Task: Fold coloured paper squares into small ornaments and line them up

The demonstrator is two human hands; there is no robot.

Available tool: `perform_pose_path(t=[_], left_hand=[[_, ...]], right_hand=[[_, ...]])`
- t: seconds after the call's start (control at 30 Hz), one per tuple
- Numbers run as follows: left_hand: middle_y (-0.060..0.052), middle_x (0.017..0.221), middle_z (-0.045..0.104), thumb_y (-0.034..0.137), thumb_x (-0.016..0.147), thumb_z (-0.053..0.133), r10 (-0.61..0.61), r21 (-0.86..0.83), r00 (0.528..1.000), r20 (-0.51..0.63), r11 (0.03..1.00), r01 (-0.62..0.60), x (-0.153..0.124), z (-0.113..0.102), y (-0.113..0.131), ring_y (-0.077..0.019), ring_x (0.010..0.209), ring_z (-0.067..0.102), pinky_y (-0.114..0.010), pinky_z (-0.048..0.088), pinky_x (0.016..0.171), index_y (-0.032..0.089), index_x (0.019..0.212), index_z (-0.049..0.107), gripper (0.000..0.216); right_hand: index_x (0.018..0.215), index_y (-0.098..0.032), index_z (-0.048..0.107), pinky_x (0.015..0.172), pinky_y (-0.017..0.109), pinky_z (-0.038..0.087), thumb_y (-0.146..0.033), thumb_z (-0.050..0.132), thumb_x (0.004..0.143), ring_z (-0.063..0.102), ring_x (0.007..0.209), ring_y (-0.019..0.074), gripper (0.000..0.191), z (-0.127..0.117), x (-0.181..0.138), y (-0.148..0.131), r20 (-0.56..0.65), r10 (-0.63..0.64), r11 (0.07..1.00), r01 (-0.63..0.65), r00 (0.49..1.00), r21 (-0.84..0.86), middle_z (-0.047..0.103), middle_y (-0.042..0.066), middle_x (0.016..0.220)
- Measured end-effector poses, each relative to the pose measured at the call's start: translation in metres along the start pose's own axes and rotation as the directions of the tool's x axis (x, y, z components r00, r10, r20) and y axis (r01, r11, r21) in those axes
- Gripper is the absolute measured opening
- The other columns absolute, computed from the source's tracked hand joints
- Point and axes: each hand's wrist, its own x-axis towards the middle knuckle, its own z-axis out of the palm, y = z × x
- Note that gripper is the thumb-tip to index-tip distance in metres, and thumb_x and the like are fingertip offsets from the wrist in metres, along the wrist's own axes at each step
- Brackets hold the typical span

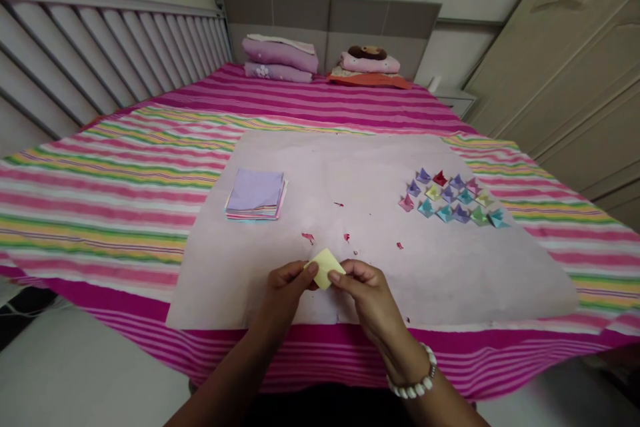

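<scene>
Yellow paper diamond [325, 265], near-equal axes, one corner forward, between fingers [343, 280].

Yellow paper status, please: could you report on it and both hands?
Left hand and right hand both pinching the yellow paper. Paper diamond-shaped from this view. Red scraps beyond it on the pale sheet, not blocking either hand.

One cam here, on the person's head, faces fwd & down over the bed [115, 193], L hand [286, 285] & R hand [369, 288] close, headboard [300, 21] well back.
</scene>
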Motion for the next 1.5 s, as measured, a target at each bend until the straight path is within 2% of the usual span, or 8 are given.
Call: perform_pose_path(t=[0.23,0.53,0.73,0.93,1.03,1.17,1.33,1.5], left_hand=[[-0.003,0.066,0.066,0.043,0.079,0.066,0.019,-0.105,0.996,0.092,0.994,-0.009,0.005,-0.005,0.007,-0.0155,0.069,0.056,-0.027,0.044,0.070,0.014,0.073,0.074,0.031],[-0.006,0.090,0.072,0.043,0.070,0.077,-0.060,-0.243,0.994,0.092,0.967,0.081,0.004,0.013,0.003,-0.0187,0.089,0.063,-0.027,0.049,0.076,0.018,0.094,0.072,0.035],[-0.005,0.084,0.069,0.039,0.073,0.076,-0.137,-0.300,0.977,0.163,0.937,0.182,0.000,0.006,0.002,-0.0154,0.083,0.063,-0.025,0.049,0.071,0.015,0.087,0.069,0.028],[0.004,0.058,0.053,0.027,0.067,0.082,-0.282,-0.490,0.812,0.511,0.680,0.545,-0.004,-0.005,0.004,-0.0023,0.046,0.046,-0.015,0.037,0.047,0.012,0.071,0.062,0.025],[0.007,0.057,0.045,0.019,0.066,0.082,-0.298,-0.505,0.711,0.636,0.536,0.676,-0.007,-0.003,0.004,0.0000,0.044,0.041,-0.012,0.033,0.046,0.011,0.079,0.064,0.023],[0.008,0.057,0.040,0.011,0.067,0.077,-0.290,-0.532,0.671,0.683,0.432,0.728,-0.009,0.002,0.005,0.0012,0.044,0.037,-0.011,0.032,0.047,0.011,0.083,0.063,0.021],[0.003,0.063,0.051,0.024,0.070,0.076,-0.307,-0.460,0.718,0.624,0.599,0.656,-0.007,0.004,0.003,-0.0026,0.048,0.044,-0.016,0.036,0.049,0.011,0.080,0.065,0.020],[-0.004,0.077,0.063,0.039,0.075,0.072,-0.230,-0.292,0.933,0.277,0.905,0.310,0.001,-0.001,0.002,-0.0113,0.067,0.057,-0.023,0.044,0.063,0.013,0.086,0.069,0.029]], right_hand=[[0.067,-0.017,0.074,0.069,0.028,0.041,-0.036,0.072,0.075,0.055,0.066,0.0154,0.020,-0.003,0.000,-0.003,0.093,-0.004,1.000,0.003,0.996,0.012,0.066,0.003,0.064],[0.066,-0.018,0.067,0.063,0.027,0.038,-0.041,0.070,0.078,0.050,0.061,0.0143,0.025,-0.004,0.005,0.004,-0.107,-0.163,0.986,0.159,0.981,-0.042,0.058,-0.001,0.059],[0.083,-0.022,0.071,0.080,0.031,0.044,-0.040,0.066,0.083,0.059,0.083,0.0197,0.019,-0.008,-0.002,-0.002,0.077,-0.209,0.978,0.210,0.975,-0.002,0.069,0.003,0.083],[0.119,-0.026,0.065,0.100,0.038,0.038,-0.040,0.074,0.074,0.049,0.123,0.0264,0.048,-0.018,0.001,-0.010,0.304,-0.136,0.983,0.089,0.943,0.161,0.060,0.008,0.131],[0.116,-0.026,0.067,0.094,0.036,0.044,-0.035,0.078,0.070,0.059,0.106,0.0229,0.048,-0.013,0.000,-0.015,0.396,-0.104,0.984,0.037,0.912,0.174,0.068,0.007,0.117],[0.090,-0.024,0.072,0.075,0.030,0.050,-0.030,0.081,0.068,0.063,0.076,0.0156,0.024,-0.005,0.001,-0.017,0.346,-0.091,0.986,0.035,0.934,0.165,0.071,0.001,0.086],[0.074,-0.019,0.068,0.060,0.026,0.050,-0.029,0.081,0.069,0.062,0.059,0.0134,0.017,-0.004,0.003,-0.017,0.296,-0.053,0.987,0.006,0.954,0.158,0.069,-0.001,0.067],[0.067,-0.017,0.068,0.055,0.024,0.048,-0.028,0.083,0.065,0.059,0.052,0.0115,0.019,-0.008,0.005,-0.016,0.158,-0.023,0.993,0.005,0.987,0.116,0.068,-0.001,0.059]])
